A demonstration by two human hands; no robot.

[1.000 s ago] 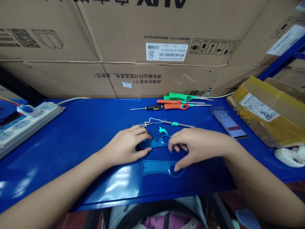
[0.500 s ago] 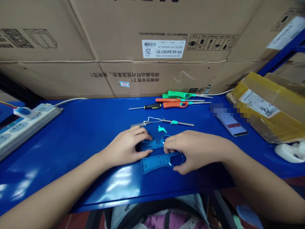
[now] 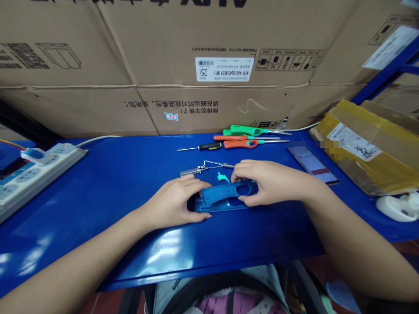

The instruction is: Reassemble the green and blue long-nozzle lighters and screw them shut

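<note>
Two blue plastic shell halves lie between my hands, one overlapping the other. My right hand [image 3: 258,181] pinches the ringed end of the upper blue half [image 3: 218,193]. At the left end, my left hand [image 3: 178,200] grips the lower blue half [image 3: 225,206] between thumb and fingers. Just behind them is a small teal piece [image 3: 223,177]. A clear tube part [image 3: 190,172] with white wires and a metal rod lies farther back, its right part hidden by my right hand.
Behind are a black-and-yellow screwdriver [image 3: 210,147], green lighters [image 3: 245,130] and orange lighters [image 3: 240,143]. A phone [image 3: 312,164], a yellow-taped box [image 3: 363,148] and a white object [image 3: 396,208] are right. A power strip [image 3: 39,174] sits left; a large carton [image 3: 108,104] stands behind.
My right hand has moved away from me, bringing the nearer blue half over the other one. The farther half now sits slightly closer to me, with my left hand still at its end.
</note>
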